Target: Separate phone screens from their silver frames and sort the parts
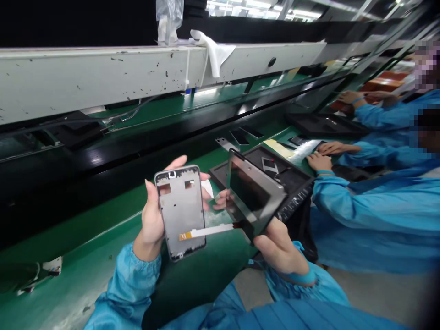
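A phone frame [180, 206], long axis pointing away from the wearer, is held over the bench [92, 261] by the fingers of the left hand [151, 220]; just rightward, the right hand's [280, 245] fingers grip a tilted screen panel [249, 185], its ribbon cable [213, 230] overlapping the frame's lower end, contact unclear.

Scuffed white beam [103, 78], draped white cloth [216, 52], clear plastic bag [170, 18], co-worker's blue sleeve [360, 201]

Behind the phone frame [182, 208], part of my left hand [151, 222] is hidden. Right of the frame, the screen panel [252, 190] covers some of my right hand [283, 247]; below-left, my sleeve [125, 284] is cut off.
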`<move>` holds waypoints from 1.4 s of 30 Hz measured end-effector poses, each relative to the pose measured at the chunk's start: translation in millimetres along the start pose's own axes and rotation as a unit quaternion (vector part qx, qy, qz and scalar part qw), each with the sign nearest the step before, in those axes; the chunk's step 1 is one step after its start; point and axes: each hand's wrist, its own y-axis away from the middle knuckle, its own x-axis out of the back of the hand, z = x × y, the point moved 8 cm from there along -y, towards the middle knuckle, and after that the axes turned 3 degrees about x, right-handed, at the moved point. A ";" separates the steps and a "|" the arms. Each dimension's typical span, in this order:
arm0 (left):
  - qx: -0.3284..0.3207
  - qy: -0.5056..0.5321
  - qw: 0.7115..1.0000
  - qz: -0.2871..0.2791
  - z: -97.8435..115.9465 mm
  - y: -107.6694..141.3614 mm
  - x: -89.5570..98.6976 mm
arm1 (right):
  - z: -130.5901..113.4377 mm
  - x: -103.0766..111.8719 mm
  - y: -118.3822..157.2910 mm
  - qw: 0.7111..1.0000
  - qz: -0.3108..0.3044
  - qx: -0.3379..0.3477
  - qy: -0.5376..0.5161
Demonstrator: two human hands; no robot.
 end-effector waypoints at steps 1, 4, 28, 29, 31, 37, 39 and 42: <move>-0.025 -0.014 0.999 0.018 0.5 -4.2 7.1 | -5.8 1.2 -5.8 0.999 -0.002 0.024 0.025; -0.081 -0.041 0.994 0.064 2.1 -14.9 26.3 | -13.2 3.0 -15.0 0.995 0.008 0.071 0.073; -0.204 -0.307 0.928 -0.048 33.4 -15.2 35.0 | 31.9 -48.3 -28.8 0.998 0.023 -0.021 -0.049; -0.208 -0.312 0.926 -0.041 34.8 -15.7 37.1 | 34.5 -50.4 -27.9 0.997 0.024 -0.032 -0.063; -0.207 -0.314 0.926 -0.019 37.1 -16.8 41.9 | 36.8 -52.4 -25.8 0.995 0.014 -0.049 -0.082; -0.198 -0.317 0.927 0.025 38.8 -16.3 47.3 | 34.2 -53.1 -21.1 0.993 -0.003 -0.066 -0.097; -0.190 -0.327 0.925 0.024 36.6 -16.1 45.0 | 36.4 -58.7 -21.3 0.992 0.012 -0.064 -0.104; -0.192 -0.346 0.918 0.025 36.3 -15.3 40.3 | 41.7 -70.6 -22.9 0.990 0.034 -0.061 -0.123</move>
